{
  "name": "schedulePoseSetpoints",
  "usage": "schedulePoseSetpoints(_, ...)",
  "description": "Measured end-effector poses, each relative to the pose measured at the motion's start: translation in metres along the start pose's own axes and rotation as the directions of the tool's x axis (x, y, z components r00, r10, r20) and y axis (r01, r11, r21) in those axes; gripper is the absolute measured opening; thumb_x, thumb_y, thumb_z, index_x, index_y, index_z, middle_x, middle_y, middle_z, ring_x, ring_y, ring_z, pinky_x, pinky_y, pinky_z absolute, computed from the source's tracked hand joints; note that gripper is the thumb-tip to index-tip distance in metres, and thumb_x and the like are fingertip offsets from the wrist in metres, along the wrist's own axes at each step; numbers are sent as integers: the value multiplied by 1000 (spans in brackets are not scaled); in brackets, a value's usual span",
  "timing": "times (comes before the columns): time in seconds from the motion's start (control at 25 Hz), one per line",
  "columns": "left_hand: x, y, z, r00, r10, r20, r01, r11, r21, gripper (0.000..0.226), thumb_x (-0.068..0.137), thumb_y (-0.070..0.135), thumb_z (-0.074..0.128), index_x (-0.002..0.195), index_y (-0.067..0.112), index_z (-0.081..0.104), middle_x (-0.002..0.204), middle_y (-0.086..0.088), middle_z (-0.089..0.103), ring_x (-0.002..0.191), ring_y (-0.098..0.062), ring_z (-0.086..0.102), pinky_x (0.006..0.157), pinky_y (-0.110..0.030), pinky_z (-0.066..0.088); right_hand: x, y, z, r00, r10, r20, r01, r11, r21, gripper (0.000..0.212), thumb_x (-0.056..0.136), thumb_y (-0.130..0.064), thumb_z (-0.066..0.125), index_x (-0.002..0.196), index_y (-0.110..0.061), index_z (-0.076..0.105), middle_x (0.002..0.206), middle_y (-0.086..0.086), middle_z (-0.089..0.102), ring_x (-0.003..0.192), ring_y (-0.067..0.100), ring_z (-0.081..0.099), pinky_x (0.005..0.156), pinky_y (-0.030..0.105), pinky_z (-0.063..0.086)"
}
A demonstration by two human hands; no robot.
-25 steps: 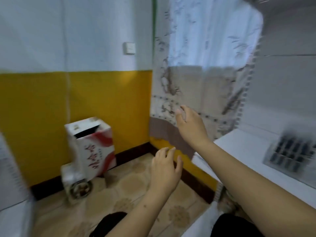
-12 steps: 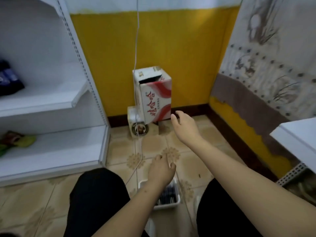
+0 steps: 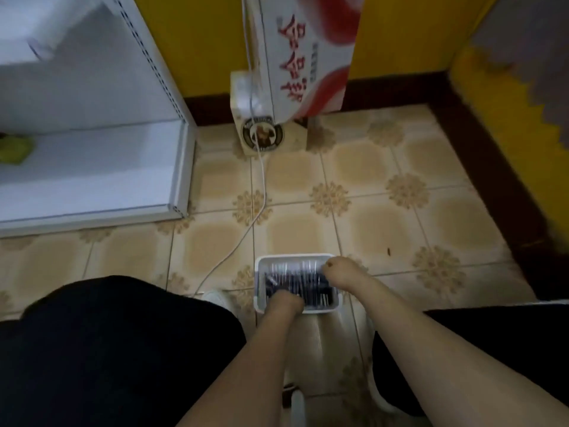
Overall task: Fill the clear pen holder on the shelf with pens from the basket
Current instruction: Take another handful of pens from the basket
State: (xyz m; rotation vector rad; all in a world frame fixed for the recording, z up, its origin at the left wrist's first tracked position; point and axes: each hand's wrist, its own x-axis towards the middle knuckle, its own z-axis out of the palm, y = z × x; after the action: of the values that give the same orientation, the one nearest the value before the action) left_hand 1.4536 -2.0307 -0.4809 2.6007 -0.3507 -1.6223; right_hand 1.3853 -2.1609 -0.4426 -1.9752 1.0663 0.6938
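Both hands (image 3: 284,300) now reach basket (image 3: 261,274).

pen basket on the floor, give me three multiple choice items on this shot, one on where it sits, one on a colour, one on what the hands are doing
1. Where is the basket?
A. on the tiled floor between the person's knees
B. on the white shelf
C. on top of the red and white box

2. What colour is the wall behind the red and white box?
A. blue
B. yellow
C. grey

3. What are the hands doing?
A. both raised in the air
B. both down at the basket
C. both resting on the knees

Answers:
1 A, the basket stands on the floor tiles, the shelf being off to the left.
2 B, the wall is yellow above a dark skirting.
3 B, the left hand reaches among the pens and the right hand is at the basket's rim.
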Motion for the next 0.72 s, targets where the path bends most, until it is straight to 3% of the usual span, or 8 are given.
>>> schedulePoseSetpoints(0.08,35,-5,7,999,0,48,-1,1000,29,42,108,23,31,132,-1,55,124,-16,62,112,-29,59,92,-35,46,37,11,32,997,58,52,-58,998,12,36,105,-19,37,74,-10,51,79,11,54,68,23,50,65,28,37)
schedulePoseSetpoints(0.16,59,-3,3,998,-54,32,57,994,-90,31,106,22,37,114,0,58,94,-12,61,81,-22,57,75,-35,47,74,17,56,990,108,95,-112,993,42,42,103,-10,38,62,-17,32,63,6,35,54,19,32,52,29,29)
schedulePoseSetpoints(0.24,88,-8,3,993,-115,30,118,981,-156,27,101,24,47,114,4,60,90,-8,60,73,-19,53,68,-31,43,101,21,73,987,117,114,-127,989,80,39,100,-9,42,63,-21,35,64,2,36,60,20,39,52,27,31)
schedulePoseSetpoints(0.32,114,-17,7,991,-116,66,126,979,-163,39,97,34,52,125,9,62,117,-12,65,97,-26,61,78,-30,46,121,21,87,986,129,102,-144,978,151,30,100,-14,42,70,-18,47,73,3,48,71,22,48,58,27,34)
schedulePoseSetpoints(0.4,139,-27,19,988,-140,68,151,964,-219,51,91,47,57,129,13,63,126,-12,64,110,-28,62,86,-31,50,141,18,98,979,139,148,-173,953,249,24,101,-16,40,81,-12,52,82,8,54,72,20,50,61,29,40)
schedulePoseSetpoints(0.48,146,-34,28,986,-168,9,162,938,-307,65,81,53,66,130,10,62,124,-11,66,109,-28,64,88,-33,54,157,14,104,967,161,196,-227,897,380,21,100,-16,43,83,-13,54,92,14,58,83,26,57,81,42,54)
schedulePoseSetpoints(0.56,150,-34,38,972,-209,-104,159,919,-361,80,74,52,74,134,4,53,128,-12,62,115,-30,61,90,-33,51,171,14,110,955,197,223,-288,801,525,14,98,-19,50,92,-14,62,110,18,65,104,33,64,101,47,51)
schedulePoseSetpoints(0.72,156,-35,41,972,-164,-171,85,916,-393,88,63,51,79,133,8,50,125,-8,62,112,-29,62,91,-38,54,175,11,114,932,203,300,-353,694,628,10,99,-23,55,98,-14,60,114,12,65,108,26,64,101,39,53)
